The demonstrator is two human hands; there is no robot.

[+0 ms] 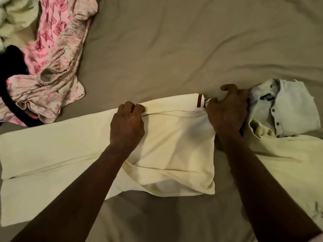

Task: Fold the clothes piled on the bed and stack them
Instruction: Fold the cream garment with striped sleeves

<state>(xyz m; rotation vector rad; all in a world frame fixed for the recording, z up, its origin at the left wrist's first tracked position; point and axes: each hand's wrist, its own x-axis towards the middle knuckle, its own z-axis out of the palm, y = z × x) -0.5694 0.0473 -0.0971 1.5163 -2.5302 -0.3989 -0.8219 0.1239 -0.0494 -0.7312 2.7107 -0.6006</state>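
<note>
Bedsheet (pixel 174 41), taupe and creased, covers the whole surface in view. A cream shirt (pixel 70 154) lies flat across the near middle of it, spread from the left edge to just short of the folded stack on the right. One panel is doubled over on its right half. A maroon striped trim (pixel 200 101) shows at the shirt's far right corner.

The left hand (pixel 127 124) sits on the shirt's far edge, with its fingers curled over the fold and gripping the cloth. The right hand (pixel 227 112) is at the striped corner with bent fingers. It appears to pinch the cream cloth between thumb and forefinger, though the contact is partly shadowed.

Just beside the right hand lies a folded pale shirt (pixel 293 109) with dark buttons. It rests on an olive garment (pixel 279 163) that runs toward the near right.

At the far left, well apart from the hands, lie a crumpled pink patterned garment (pixel 52 49), a black item (pixel 12 67) and some white fabric (pixel 15 11).
</note>
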